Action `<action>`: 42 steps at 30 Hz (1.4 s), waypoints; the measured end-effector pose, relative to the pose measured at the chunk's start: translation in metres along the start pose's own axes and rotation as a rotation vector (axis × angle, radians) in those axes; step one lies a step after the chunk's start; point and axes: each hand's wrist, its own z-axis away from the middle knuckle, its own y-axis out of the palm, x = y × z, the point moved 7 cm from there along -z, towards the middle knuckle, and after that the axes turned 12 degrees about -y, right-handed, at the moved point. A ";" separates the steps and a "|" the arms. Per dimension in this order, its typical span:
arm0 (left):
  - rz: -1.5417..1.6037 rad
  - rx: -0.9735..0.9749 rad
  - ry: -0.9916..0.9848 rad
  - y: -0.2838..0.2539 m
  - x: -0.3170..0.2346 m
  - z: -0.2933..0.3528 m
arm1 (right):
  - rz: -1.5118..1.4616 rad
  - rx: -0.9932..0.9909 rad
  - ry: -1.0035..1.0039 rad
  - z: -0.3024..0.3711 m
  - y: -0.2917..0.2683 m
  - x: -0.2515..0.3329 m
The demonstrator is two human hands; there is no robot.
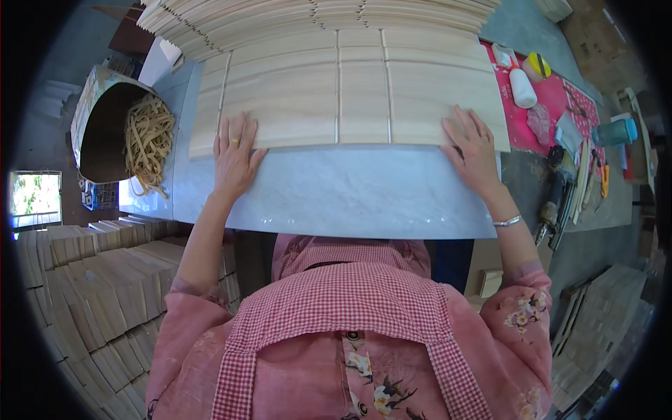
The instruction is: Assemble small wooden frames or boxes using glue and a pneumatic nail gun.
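A pale wooden board (294, 98) with several narrow grooves across it lies flat on the marbled tabletop (336, 189) in front of me. My left hand (237, 157) rests on its near left part, fingers stretched out and apart, a ring on one of them. Near the right end, my right hand (473, 150) lies on the board's near edge with its fingers spread. Neither hand grips anything. Behind this board rises a stack of similar grooved boards (315, 17), which reaches the top of the view.
On the left, a box on its side (87, 133) spills tan strips (149, 136). At right lie a white bottle (521, 87), a yellow-lidded tub (537, 66), a teal bottle (614, 132) and a power tool (556, 185). Stacked wooden pieces (105, 287) stand at lower left.
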 end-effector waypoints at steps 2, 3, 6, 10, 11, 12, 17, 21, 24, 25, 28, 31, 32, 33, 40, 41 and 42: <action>-0.016 0.011 0.021 -0.005 -0.004 0.007 | -0.001 0.022 -0.010 0.008 0.000 0.006; -0.035 0.019 0.039 -0.011 -0.006 0.010 | -0.004 0.039 -0.022 0.011 0.000 0.008; -0.074 0.033 0.071 -0.030 -0.005 0.017 | -0.009 0.075 -0.052 0.014 -0.006 0.016; -0.068 0.159 -0.037 -0.045 0.034 0.015 | -0.055 0.195 -0.013 0.001 -0.034 0.026; -0.107 0.065 -0.025 -0.054 0.045 0.016 | -0.051 0.191 -0.022 0.000 -0.037 0.026; -0.148 -0.030 -0.013 -0.063 0.057 0.017 | -0.030 0.187 -0.030 0.000 -0.040 0.023; 0.025 0.227 -0.014 -0.067 0.084 0.026 | 0.097 0.145 -0.027 0.005 -0.061 0.005; 0.133 0.262 0.053 -0.073 0.033 0.053 | 0.194 0.079 0.061 0.012 -0.055 -0.005; 0.100 0.261 0.062 -0.074 -0.011 0.063 | 0.183 0.128 0.249 0.005 -0.048 0.006; 0.068 0.283 0.068 -0.073 -0.021 0.064 | 0.177 0.146 0.315 0.006 -0.047 0.008; 0.082 0.333 0.042 -0.075 -0.027 0.056 | 0.104 0.141 0.252 -0.001 -0.044 0.022; 0.139 0.425 0.032 -0.070 -0.027 0.050 | 0.024 0.142 0.182 -0.012 -0.039 0.037; 0.182 0.462 0.046 -0.066 -0.027 0.049 | -0.034 0.134 0.157 -0.019 -0.038 0.044; 0.181 0.463 0.029 -0.062 -0.025 0.047 | -0.096 0.127 0.126 -0.029 -0.037 0.053; 0.626 0.560 -0.047 -0.076 -0.052 0.030 | -1.034 0.107 0.326 -0.066 -0.021 0.112; 0.625 0.554 -0.072 -0.075 -0.047 0.031 | -1.043 0.121 0.306 -0.071 -0.026 0.125; 0.660 0.539 -0.136 -0.073 -0.037 0.030 | -0.825 0.154 0.204 -0.074 -0.037 0.141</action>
